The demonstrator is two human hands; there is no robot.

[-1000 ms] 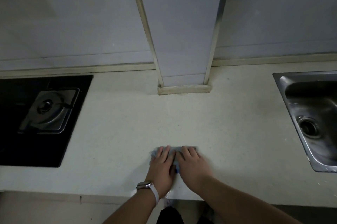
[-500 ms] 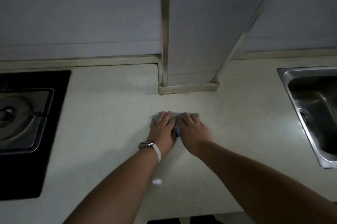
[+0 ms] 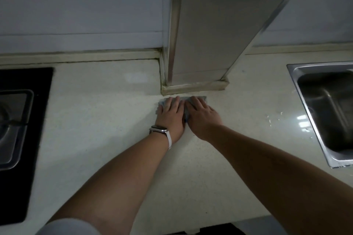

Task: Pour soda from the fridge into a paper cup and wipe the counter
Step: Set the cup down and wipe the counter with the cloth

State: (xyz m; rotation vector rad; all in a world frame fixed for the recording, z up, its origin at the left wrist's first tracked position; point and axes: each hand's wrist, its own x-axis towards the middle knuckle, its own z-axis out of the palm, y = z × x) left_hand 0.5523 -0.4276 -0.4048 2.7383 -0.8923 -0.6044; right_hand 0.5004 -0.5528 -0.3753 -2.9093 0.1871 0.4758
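No legible text, brand, label or number in view. Cloth (image 3: 203,99), counter (image 3: 95,120), sink (image 3: 315,66) rim and hob (image 3: 44,81) all show plain surfaces. Watch (image 3: 159,130) face is too small and angled to read.

Both arms reach forward, nearly straight, and converge so the hands lie side by side. The left hand (image 3: 170,114) lies palm down, fingers straight and close together, pointing away from the body. The right hand (image 3: 203,118) lies flat in the same way, its thumb side touching the left hand. The left forearm (image 3: 118,173) is bare, with a watch (image 3: 159,130) at the wrist. The right forearm (image 3: 267,162) is bare too.
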